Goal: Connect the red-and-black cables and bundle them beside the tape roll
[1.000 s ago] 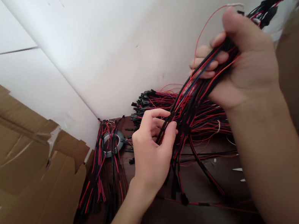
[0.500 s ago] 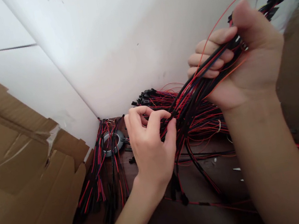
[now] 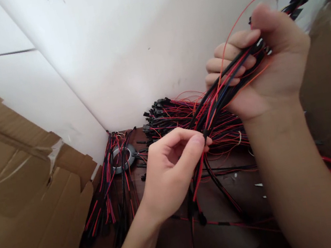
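The right hand (image 3: 274, 68) grasps the wire bundle (image 3: 218, 92) aloft, presumably keeping it gathered. The left hand (image 3: 169, 170) pinches it lower, apparently for control.

Bare hands (image 3: 173, 169) (image 3: 283, 62), bare wrists (image 3: 155, 209), forearms (image 3: 296, 173) seemingly bare

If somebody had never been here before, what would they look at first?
Probably the bundle of red and black wires slanting right of the middle, gripped high up by the right hand and pinched lower down by the left hand. Next might come the heap of more wires behind it, in front of the white wall. The big brown cardboard on the left stands out too.
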Demonstrator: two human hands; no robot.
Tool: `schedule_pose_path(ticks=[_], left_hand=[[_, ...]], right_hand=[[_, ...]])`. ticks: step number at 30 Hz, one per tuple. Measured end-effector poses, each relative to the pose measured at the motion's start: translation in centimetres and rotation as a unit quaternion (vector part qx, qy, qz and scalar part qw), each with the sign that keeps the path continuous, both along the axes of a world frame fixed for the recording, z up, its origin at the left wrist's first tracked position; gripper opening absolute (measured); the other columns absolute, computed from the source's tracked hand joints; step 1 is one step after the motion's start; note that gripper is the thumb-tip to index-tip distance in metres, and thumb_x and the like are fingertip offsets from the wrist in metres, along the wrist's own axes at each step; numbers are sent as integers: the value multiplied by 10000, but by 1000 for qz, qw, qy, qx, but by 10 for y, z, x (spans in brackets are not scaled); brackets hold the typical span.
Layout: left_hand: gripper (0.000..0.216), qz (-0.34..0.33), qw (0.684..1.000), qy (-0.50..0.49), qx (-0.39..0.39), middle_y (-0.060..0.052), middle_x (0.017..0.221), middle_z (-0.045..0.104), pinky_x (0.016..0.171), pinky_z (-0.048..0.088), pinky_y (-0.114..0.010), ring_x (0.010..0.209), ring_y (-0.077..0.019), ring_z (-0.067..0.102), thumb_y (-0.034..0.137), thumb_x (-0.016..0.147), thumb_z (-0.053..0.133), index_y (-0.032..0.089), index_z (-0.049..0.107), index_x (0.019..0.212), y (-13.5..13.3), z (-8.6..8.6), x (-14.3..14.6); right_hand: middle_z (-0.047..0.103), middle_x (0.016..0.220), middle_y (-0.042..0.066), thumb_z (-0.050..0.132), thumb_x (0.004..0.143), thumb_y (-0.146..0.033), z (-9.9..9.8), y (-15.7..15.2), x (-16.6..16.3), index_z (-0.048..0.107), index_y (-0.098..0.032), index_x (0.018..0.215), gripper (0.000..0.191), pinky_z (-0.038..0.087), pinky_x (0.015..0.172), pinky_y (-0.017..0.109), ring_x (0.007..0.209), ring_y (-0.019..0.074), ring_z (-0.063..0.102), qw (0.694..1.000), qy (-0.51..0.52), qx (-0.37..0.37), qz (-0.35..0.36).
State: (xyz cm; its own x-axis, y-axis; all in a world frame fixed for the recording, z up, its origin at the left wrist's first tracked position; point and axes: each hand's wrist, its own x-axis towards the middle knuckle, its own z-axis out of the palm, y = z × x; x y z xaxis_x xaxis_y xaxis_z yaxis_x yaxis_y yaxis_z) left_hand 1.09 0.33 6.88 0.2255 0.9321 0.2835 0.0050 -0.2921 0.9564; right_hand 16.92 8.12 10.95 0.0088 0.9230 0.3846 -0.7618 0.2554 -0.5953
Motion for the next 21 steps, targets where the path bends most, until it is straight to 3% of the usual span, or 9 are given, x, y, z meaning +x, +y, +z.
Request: schedule_pose_path(ticks=[4,7,14,17,21], left_hand=[[192,-102,979,-115,-132,-28,688,677,600,560,-249,609,-123,637,263,905,575,160,657,765,0,2,0],[162,-114,968,-141,-174,-9,651,654,507,547,-211,528,-96,608,265,884,616,152,657,776,1,0,0],[59,73,996,-42,-34,9,639,657,462,538,-167,528,-89,609,199,822,686,173,665,773,-4,-11,10],[47,93,996,-14,7,5,665,666,462,548,-181,545,-100,619,220,825,689,184,677,798,-7,-14,13],[25,86,996,-16,6,-2,699,686,468,557,-186,538,-98,620,205,826,684,182,691,823,-8,-15,12]], right_hand=[[125,415,-92,643,764,-274,3,-1,-1,376,-185,498,386,118,369,179,398,50,144,999,-9,-27,-17],[115,420,-95,636,765,-268,4,-2,-2,377,-185,499,380,119,371,176,399,48,137,999,-4,-33,-20],[135,402,-107,785,574,-229,-1,1,0,425,-175,466,379,109,358,161,390,30,138,1000,4,-1,-11],[144,393,-108,766,581,-233,-2,1,-1,411,-178,474,375,100,363,173,381,31,143,1000,7,-5,-26],[151,394,-99,716,625,-232,1,-1,-2,380,-181,478,370,98,374,187,383,38,146,999,1,-33,-32]])
